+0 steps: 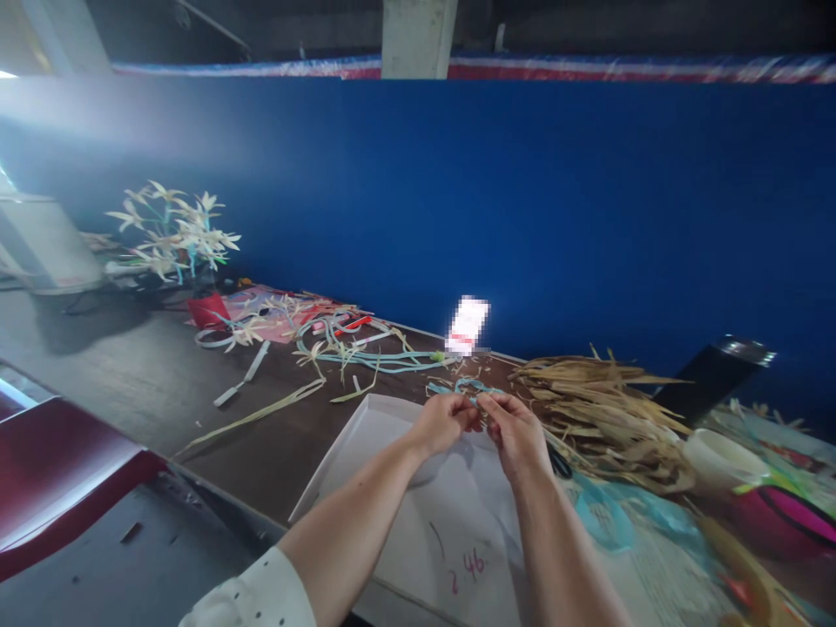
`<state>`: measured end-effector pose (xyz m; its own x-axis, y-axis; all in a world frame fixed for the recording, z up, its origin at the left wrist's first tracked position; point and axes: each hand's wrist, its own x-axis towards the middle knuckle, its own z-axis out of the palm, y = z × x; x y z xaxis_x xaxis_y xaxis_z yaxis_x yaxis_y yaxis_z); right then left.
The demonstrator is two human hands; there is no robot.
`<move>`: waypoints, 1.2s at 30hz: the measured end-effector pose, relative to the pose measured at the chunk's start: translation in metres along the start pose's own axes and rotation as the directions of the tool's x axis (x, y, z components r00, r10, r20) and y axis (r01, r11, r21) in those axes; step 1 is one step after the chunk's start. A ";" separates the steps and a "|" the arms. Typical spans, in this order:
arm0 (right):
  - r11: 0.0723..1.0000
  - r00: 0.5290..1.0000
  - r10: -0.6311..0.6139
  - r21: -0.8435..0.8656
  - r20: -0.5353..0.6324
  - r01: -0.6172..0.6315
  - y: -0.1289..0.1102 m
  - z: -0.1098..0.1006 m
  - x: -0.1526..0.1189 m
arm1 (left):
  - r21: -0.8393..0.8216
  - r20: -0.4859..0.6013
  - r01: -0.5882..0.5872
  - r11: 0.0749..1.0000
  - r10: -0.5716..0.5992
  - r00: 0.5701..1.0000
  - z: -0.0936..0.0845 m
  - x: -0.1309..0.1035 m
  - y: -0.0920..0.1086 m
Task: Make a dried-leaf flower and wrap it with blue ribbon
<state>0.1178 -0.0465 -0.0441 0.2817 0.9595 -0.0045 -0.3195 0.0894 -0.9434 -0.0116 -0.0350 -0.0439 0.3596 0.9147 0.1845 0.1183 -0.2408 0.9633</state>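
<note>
My left hand [449, 416] and my right hand [513, 422] meet over the far edge of a white shallow box lid [450, 514]. Both are closed, thumbs and forefingers pinched close together. What they pinch is small and mostly hidden by the fingers. A thin light blue strip [467, 384] curls just beyond the fingertips; I cannot tell whether it is in my fingers or lies on the table behind them. Pale scraps show below the fingertips. Red handwriting marks the lid under my forearms.
Dried husks [601, 401] lie at right, by a black flask [711, 374], a white bowl [724, 457] and a pink container [784, 522]. A bright phone screen [468, 326] leans against the blue partition [588, 200]. Light blue cords [366, 355] and a husk-flower arrangement [186, 228] are leftward.
</note>
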 end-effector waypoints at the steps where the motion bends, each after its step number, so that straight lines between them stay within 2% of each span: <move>1: 1.000 1.000 0.018 0.005 -0.002 -0.018 0.000 0.000 -0.001 | 0.014 -0.008 0.000 1.000 0.000 1.000 0.000 0.001 -0.002; 4: 0.996 0.996 0.084 0.026 0.017 -0.084 -0.003 -0.001 -0.002 | 0.017 -0.024 0.005 1.000 -0.005 1.000 0.002 0.002 -0.005; 7: 0.975 0.986 0.163 0.146 0.046 -0.168 -0.007 -0.006 -0.001 | -0.039 -0.040 0.021 0.999 -0.023 0.999 0.003 0.003 -0.005; 12: 0.884 0.975 0.189 0.412 0.120 -0.222 -0.008 -0.014 0.005 | -0.095 -0.163 0.033 0.995 -0.048 0.985 -0.002 0.005 0.003; 15: 0.829 0.966 0.206 0.495 0.159 -0.258 -0.005 -0.014 0.005 | -0.076 -0.224 0.046 0.996 -0.062 0.973 -0.008 0.005 0.008; 20: 0.819 0.949 0.259 0.481 0.178 -0.313 0.002 -0.011 0.004 | -0.071 -0.235 0.067 0.995 -0.082 0.968 -0.013 0.004 0.010; 24: 0.856 0.956 0.220 0.431 0.194 -0.285 0.001 -0.009 0.004 | -0.045 -0.236 0.074 0.996 -0.082 0.968 -0.013 0.004 0.005; 27: 0.816 0.953 0.188 0.502 0.236 -0.285 -0.002 -0.009 0.004 | -0.012 -0.211 0.052 0.999 -0.053 0.976 -0.011 0.002 0.003; 30: 0.777 0.951 0.208 0.552 0.229 -0.303 -0.004 -0.009 0.005 | 0.033 -0.161 0.028 0.999 -0.022 0.987 -0.007 -0.002 0.004; 36: 0.888 0.968 0.177 0.394 0.177 -0.235 0.000 -0.006 0.006 | 0.104 -0.121 -0.058 0.993 0.070 0.990 -0.007 -0.005 0.006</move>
<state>0.1253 -0.0420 -0.0460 0.0563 0.9920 -0.1130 -0.7069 -0.0403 -0.7062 -0.0192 -0.0392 -0.0376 0.2520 0.9282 0.2739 0.1926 -0.3255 0.9257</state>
